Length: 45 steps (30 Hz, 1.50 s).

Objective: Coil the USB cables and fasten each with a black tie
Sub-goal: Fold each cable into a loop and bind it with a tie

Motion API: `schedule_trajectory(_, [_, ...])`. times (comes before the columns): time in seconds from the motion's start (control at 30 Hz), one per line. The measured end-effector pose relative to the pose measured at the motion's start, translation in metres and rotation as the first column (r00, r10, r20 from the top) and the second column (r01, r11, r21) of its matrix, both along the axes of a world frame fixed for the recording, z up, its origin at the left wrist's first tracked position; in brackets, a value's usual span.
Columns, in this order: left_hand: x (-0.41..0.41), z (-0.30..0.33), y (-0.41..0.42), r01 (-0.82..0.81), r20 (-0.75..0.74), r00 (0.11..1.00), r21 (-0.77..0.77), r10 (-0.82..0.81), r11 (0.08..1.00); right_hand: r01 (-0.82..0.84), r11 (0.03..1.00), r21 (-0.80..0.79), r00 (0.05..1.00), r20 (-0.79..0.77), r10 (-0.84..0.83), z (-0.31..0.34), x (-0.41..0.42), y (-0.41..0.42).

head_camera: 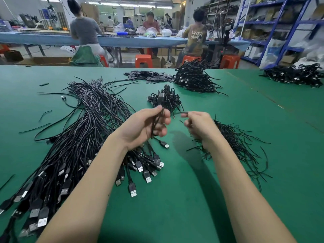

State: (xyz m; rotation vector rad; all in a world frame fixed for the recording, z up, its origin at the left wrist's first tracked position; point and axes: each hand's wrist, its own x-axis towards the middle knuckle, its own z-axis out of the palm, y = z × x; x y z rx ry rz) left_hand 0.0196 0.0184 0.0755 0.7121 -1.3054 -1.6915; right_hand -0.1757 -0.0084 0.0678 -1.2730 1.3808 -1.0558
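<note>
a: between the two hands, what is there?

b: a coiled usb cable [156,124]. the left hand [147,127] grips the folded loops, fingers curled round them, and the plug end hangs just below that hand. the right hand [198,127] pinches a thin black tie [182,113] at its fingertips, close to the coil; whether the tie touches the cable i cannot tell.

a: and under the left forearm?

b: a big heap of loose usb cables [84,137], plugs fanned toward the person, wires running away to the far left.

a: beside the right hand?

b: a loose pile of black ties [235,142], lying under and to the right of the right wrist.

a: beyond the hands?

b: a small pile of finished coils [164,99] just past the fingertips. farther off, a larger heap of coiled cables [194,78], with a flat scatter of small black pieces [149,76] to its left, and another heap [294,74] far right.

a: all on what?

b: a green table [192,199]. past it, people [194,34] sit at a long bench, with orange stools [143,60] and blue shelving [280,23].
</note>
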Motion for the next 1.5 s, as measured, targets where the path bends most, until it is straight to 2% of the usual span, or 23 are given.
schedule_trajectory(0.07, [0.003,0.001,0.003,0.107,0.106,0.989,-0.038,-0.103,0.994,0.102,0.995,0.024,0.949,0.296,-0.104,0.008,-0.006,-0.003])
schedule_trajectory(0.13, [0.005,0.002,0.005,0.213,0.151,0.967,-0.02,-0.207,0.977,0.125,0.99,0.066,0.84,0.524,-0.141,0.014,-0.01,-0.004])
schedule_trajectory(0.23, [-0.003,-0.004,-0.001,0.162,0.354,0.922,0.006,-0.154,0.987,0.039,0.999,0.003,0.738,0.674,-0.031,0.02,-0.012,-0.001])
schedule_trajectory(0.3, [-0.012,-0.012,-0.006,-0.018,0.394,0.919,-0.004,0.018,1.0,-0.1,0.987,-0.122,0.747,0.647,0.156,0.024,-0.01,0.001])
schedule_trajectory(0.33, [-0.016,-0.016,-0.008,-0.134,0.327,0.937,0.004,0.125,0.991,-0.184,0.966,-0.181,0.767,0.588,0.257,0.025,-0.01,0.002])
schedule_trajectory(0.4, [-0.016,-0.02,-0.014,-0.324,0.059,0.946,0.1,0.32,0.941,-0.36,0.904,-0.23,0.809,0.406,0.425,0.021,-0.01,0.004])
schedule_trajectory(0.47, [-0.008,-0.02,-0.017,-0.334,-0.212,0.899,0.233,0.383,0.913,-0.529,0.837,-0.142,0.817,0.182,0.547,0.016,-0.011,0.007])
schedule_trajectory(0.53, [0.0,-0.015,-0.017,-0.246,-0.405,0.839,0.315,0.364,0.917,-0.632,0.772,0.069,0.772,-0.025,0.635,0.009,-0.01,0.009])
schedule_trajectory(0.6, [0.006,-0.011,-0.013,-0.18,-0.473,0.819,0.328,0.326,0.927,-0.562,0.782,0.269,0.778,-0.148,0.61,0.001,-0.005,0.008])
schedule_trajectory(0.67, [0.009,-0.009,-0.008,-0.167,-0.367,0.895,0.247,0.252,0.954,-0.426,0.844,0.326,0.87,-0.108,0.481,-0.006,0.0,0.005])
schedule_trajectory(0.73, [0.006,-0.009,-0.004,-0.095,-0.133,0.985,0.122,0.111,0.988,-0.315,0.912,0.264,0.947,0.027,0.319,-0.006,0.003,0.0])
schedule_trajectory(0.8, [-0.004,-0.01,-0.001,0.005,0.131,0.991,0.047,-0.011,0.999,-0.249,0.956,0.156,0.961,0.163,0.224,0.001,0.005,0.0])
schedule_trajectory(0.83, [-0.009,-0.011,-0.001,0.03,0.213,0.976,0.045,-0.039,0.999,-0.225,0.969,0.103,0.964,0.167,0.206,0.005,0.007,0.001])
schedule_trajectory(0.87, [-0.013,-0.011,-0.001,0.03,0.266,0.963,0.05,-0.042,0.998,-0.194,0.98,0.05,0.978,0.088,0.189,0.008,0.009,0.002])
schedule_trajectory(0.93, [-0.017,-0.01,-0.003,-0.022,0.322,0.947,0.045,0.007,0.999,-0.141,0.987,-0.072,0.974,-0.189,0.125,0.013,0.015,0.006])
schedule_trajectory(1.0, [-0.018,-0.011,-0.006,-0.141,0.352,0.927,-0.003,0.133,0.99,-0.154,0.97,-0.189,0.953,-0.289,0.095,0.017,0.025,0.01])
schedule_trajectory(1.03, [-0.019,-0.012,-0.008,-0.223,0.321,0.921,-0.025,0.219,0.974,-0.191,0.957,-0.22,0.956,-0.263,0.13,0.018,0.03,0.012])
schedule_trajectory(1.1, [-0.019,-0.011,-0.011,-0.354,0.131,0.927,0.006,0.35,0.935,-0.321,0.923,-0.211,0.945,-0.131,0.299,0.018,0.036,0.016])
schedule_trajectory(1.17, [-0.017,-0.007,-0.011,-0.359,-0.124,0.921,0.1,0.37,0.928,-0.495,0.859,-0.128,0.869,-0.062,0.491,0.011,0.035,0.021])
schedule_trajectory(1.23, [-0.011,-0.004,-0.012,-0.31,-0.319,0.881,0.172,0.35,0.935,-0.574,0.818,-0.038,0.818,-0.072,0.571,0.0,0.032,0.023])
schedule_trajectory(1.27, [-0.009,-0.004,-0.013,-0.308,-0.35,0.867,0.187,0.356,0.933,-0.558,0.829,-0.019,0.828,-0.077,0.556,-0.007,0.031,0.023])
schedule_trajectory(1.33, [-0.012,-0.005,-0.012,-0.35,-0.303,0.866,0.202,0.398,0.915,-0.475,0.88,-0.023,0.88,-0.04,0.474,-0.015,0.029,0.021])
schedule_trajectory(1.5, [-0.013,-0.007,-0.012,-0.317,-0.334,0.866,0.21,0.373,0.925,-0.322,0.947,-0.003,0.906,0.29,0.309,-0.014,0.024,0.011])
